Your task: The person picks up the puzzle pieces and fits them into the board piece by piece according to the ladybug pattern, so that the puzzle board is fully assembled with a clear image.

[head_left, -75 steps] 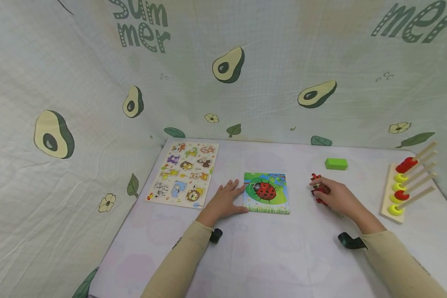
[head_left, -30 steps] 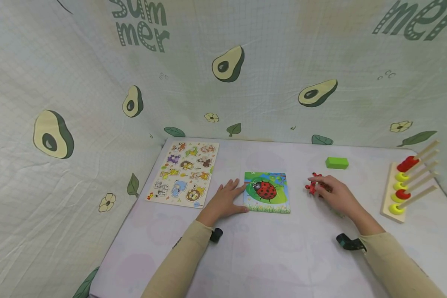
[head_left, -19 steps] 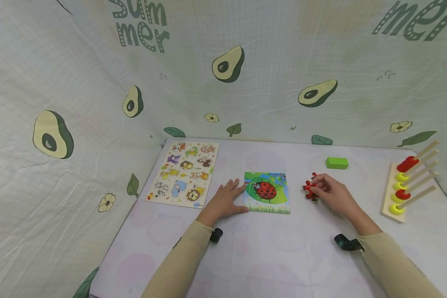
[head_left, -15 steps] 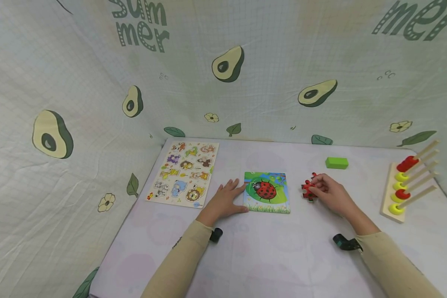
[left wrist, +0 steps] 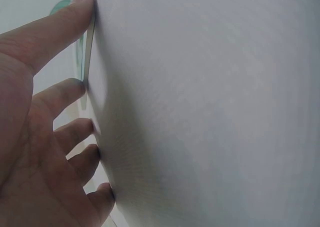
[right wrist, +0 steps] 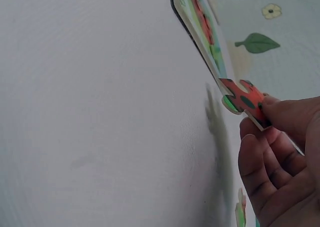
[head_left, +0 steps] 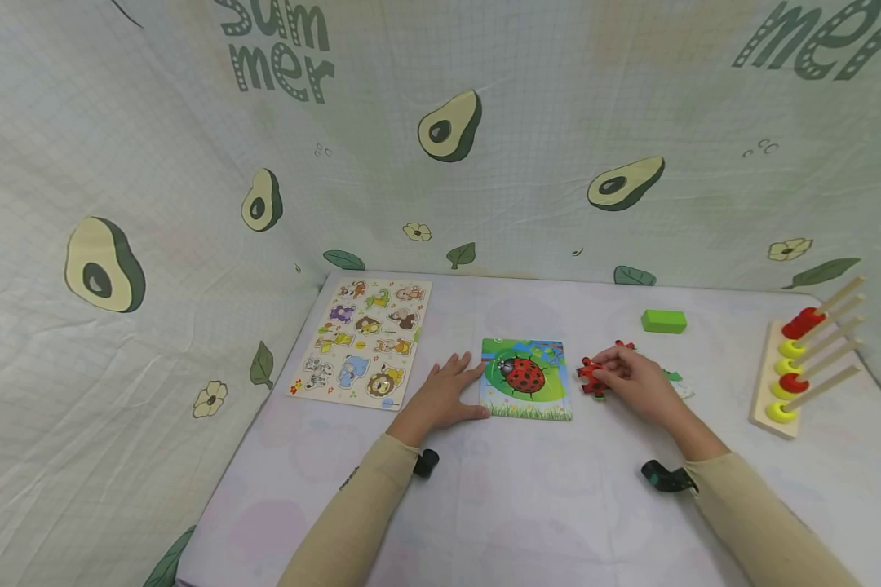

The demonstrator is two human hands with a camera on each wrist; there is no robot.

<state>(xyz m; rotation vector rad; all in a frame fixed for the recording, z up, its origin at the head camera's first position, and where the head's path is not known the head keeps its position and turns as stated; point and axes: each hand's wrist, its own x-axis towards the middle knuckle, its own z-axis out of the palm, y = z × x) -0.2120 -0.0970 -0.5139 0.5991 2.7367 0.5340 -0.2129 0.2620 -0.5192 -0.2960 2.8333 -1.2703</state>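
A square ladybug puzzle board [head_left: 524,379] lies flat in the middle of the table. My left hand [head_left: 448,393] rests at its left edge, fingers spread, with the thumb at the lower left corner. To the right of the board, my right hand [head_left: 637,388] pinches a red jigsaw piece [head_left: 591,379] with dark spots. In the right wrist view, thumb and fingers grip this piece [right wrist: 245,99] by one end, above the table. Another red piece [head_left: 624,346] lies just behind the right hand, partly hidden. A green and white piece [head_left: 679,386] lies to its right.
An animal puzzle board [head_left: 367,342] lies at the back left. A green block [head_left: 663,321] sits behind the right hand. At the far right stands a wooden peg rack [head_left: 767,391] with red and yellow rings. Patterned cloth walls [head_left: 529,220] enclose the table.
My right hand has picked up a red jigsaw piece and moved left with it toward the ladybug board, uncovering the green and white piece. The left hand has stayed put.
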